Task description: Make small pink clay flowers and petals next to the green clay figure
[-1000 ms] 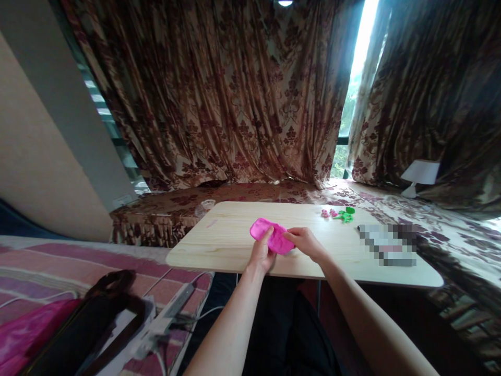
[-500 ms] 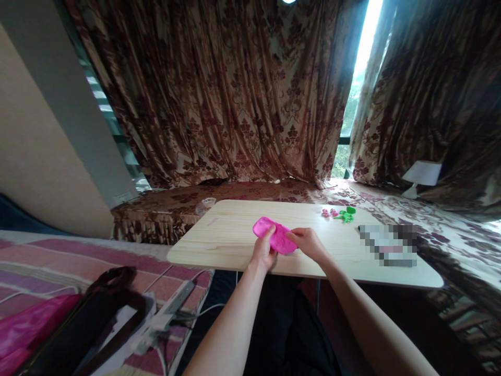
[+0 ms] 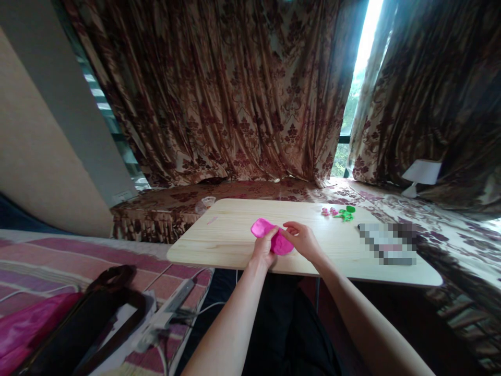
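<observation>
A flat, soft-looking bright pink piece (image 3: 284, 245) with rounded ends is held over the front half of the light wooden table (image 3: 211, 244). Whether it is clay or cloth I cannot tell for certain. My left hand (image 3: 266, 249) grips its middle from below, thumb pressed on top. At its upper right edge, my right hand (image 3: 304, 240) pinches with thumb and fingertips, the other fingers curled. Behind and to the right lie small pink flower-like shapes (image 3: 329, 211) and green leaf-like pieces (image 3: 346, 214).
A blurred-out flat object (image 3: 387, 244) lies at the table's right. Beyond its left back corner stands a clear plastic cup (image 3: 207, 202). A white lamp (image 3: 422, 172) is at the back right. On the bed to my left are a power strip (image 3: 168, 308) and a dark bag (image 3: 78, 318).
My right hand has shifted a little left and up along the pink piece's edge, baring more of its right end. My left hand keeps its grip, nearly still.
</observation>
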`<action>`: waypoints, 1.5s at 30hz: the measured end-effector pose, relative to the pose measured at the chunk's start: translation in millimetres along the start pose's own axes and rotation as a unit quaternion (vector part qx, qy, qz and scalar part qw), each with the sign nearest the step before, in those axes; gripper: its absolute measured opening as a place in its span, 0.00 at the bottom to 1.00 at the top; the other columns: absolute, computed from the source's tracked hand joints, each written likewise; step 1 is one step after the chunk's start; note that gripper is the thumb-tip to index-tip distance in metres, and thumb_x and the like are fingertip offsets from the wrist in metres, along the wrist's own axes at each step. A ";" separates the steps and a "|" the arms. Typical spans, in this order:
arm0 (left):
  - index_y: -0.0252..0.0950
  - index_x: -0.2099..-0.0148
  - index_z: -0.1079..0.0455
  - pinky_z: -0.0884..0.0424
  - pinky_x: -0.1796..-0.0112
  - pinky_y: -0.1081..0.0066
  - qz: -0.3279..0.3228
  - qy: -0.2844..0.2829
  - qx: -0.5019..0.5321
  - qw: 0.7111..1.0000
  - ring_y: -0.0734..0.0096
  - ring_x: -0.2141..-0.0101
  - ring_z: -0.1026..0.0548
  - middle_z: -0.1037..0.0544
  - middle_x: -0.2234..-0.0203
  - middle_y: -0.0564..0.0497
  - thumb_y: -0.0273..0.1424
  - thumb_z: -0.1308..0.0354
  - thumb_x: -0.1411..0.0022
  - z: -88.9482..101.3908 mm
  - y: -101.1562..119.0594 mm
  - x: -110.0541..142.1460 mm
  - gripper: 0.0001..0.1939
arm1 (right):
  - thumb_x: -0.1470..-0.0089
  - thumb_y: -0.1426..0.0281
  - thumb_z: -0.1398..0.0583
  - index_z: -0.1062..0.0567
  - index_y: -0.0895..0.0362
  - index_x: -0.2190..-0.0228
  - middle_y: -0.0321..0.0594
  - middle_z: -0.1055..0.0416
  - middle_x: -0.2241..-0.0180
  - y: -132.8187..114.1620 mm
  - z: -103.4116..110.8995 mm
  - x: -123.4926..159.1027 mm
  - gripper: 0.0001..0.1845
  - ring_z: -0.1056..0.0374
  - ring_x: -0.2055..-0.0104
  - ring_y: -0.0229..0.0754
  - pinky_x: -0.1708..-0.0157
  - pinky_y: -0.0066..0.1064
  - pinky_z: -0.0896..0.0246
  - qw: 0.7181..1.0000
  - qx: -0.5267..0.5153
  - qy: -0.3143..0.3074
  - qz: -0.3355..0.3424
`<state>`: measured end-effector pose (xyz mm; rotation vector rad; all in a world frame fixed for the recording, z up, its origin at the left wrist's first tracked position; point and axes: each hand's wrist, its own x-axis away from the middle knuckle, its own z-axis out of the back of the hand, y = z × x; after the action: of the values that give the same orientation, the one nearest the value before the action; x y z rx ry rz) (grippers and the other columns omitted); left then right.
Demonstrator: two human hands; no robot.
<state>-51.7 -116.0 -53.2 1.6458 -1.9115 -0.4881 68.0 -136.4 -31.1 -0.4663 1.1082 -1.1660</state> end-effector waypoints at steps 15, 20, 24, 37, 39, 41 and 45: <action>0.31 0.69 0.32 0.28 0.68 0.71 0.021 -0.009 0.006 1.000 0.70 0.74 0.24 0.24 0.75 0.48 0.23 0.37 0.54 -0.9 4.8 1.8 0.08 | 0.54 0.63 0.42 0.23 0.59 0.68 0.40 0.26 0.74 5.5 0.6 3.2 0.14 0.32 0.72 0.39 0.72 0.28 0.39 1.000 -0.003 -0.009 0.013; 0.31 0.68 0.32 0.28 0.66 0.70 0.024 -0.023 0.013 0.999 0.71 0.73 0.24 0.23 0.74 0.48 0.24 0.40 0.50 -0.2 5.3 2.2 0.05 | 0.53 0.62 0.42 0.22 0.60 0.69 0.41 0.25 0.75 7.4 8.3 4.0 0.15 0.31 0.73 0.40 0.73 0.28 0.39 1.000 -0.005 -0.019 0.008; 0.31 0.67 0.31 0.28 0.65 0.70 0.033 -0.038 0.018 0.999 0.68 0.70 0.24 0.23 0.74 0.46 0.25 0.41 0.49 -0.7 4.4 3.2 0.05 | 0.52 0.61 0.43 0.22 0.60 0.68 0.41 0.24 0.75 8.3 5.5 0.0 0.16 0.31 0.72 0.41 0.74 0.27 0.40 1.000 -0.003 -0.018 0.007; 0.29 0.62 0.30 0.29 0.61 0.67 0.066 -0.069 0.030 0.995 0.64 0.65 0.24 0.23 0.68 0.42 0.29 0.45 0.44 4.2 8.0 1.2 0.09 | 0.45 0.67 0.49 0.26 0.56 0.57 0.43 0.29 0.65 7.0 7.4 3.7 0.17 0.33 0.64 0.41 0.64 0.30 0.39 0.991 0.062 0.018 0.117; 0.29 0.63 0.30 0.29 0.62 0.66 0.071 -0.065 0.028 0.995 0.65 0.67 0.24 0.23 0.69 0.42 0.29 0.45 0.44 4.9 7.5 -0.1 0.08 | 0.44 0.69 0.49 0.28 0.54 0.54 0.44 0.32 0.62 3.9 8.4 6.1 0.18 0.36 0.59 0.42 0.58 0.33 0.41 0.986 0.077 0.021 0.146; 0.31 0.64 0.31 0.28 0.62 0.67 0.074 -0.055 0.026 0.995 0.66 0.69 0.24 0.23 0.71 0.44 0.29 0.44 0.45 5.1 7.4 -0.9 0.07 | 0.46 0.71 0.48 0.28 0.51 0.54 0.43 0.33 0.61 2.8 5.6 8.8 0.18 0.38 0.57 0.44 0.55 0.35 0.43 0.981 0.094 0.018 0.170; 0.31 0.65 0.32 0.28 0.64 0.67 0.077 -0.043 0.020 0.996 0.66 0.70 0.24 0.23 0.73 0.45 0.28 0.43 0.45 5.0 8.2 -1.4 0.06 | 0.46 0.72 0.47 0.27 0.50 0.55 0.43 0.35 0.61 5.0 -1.0 10.4 0.18 0.39 0.57 0.45 0.54 0.38 0.44 0.974 0.120 0.025 0.188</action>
<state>-61.1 -113.7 -52.3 1.5094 -2.1049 -0.4681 69.5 -143.6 -40.1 -0.0334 1.0277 -0.9623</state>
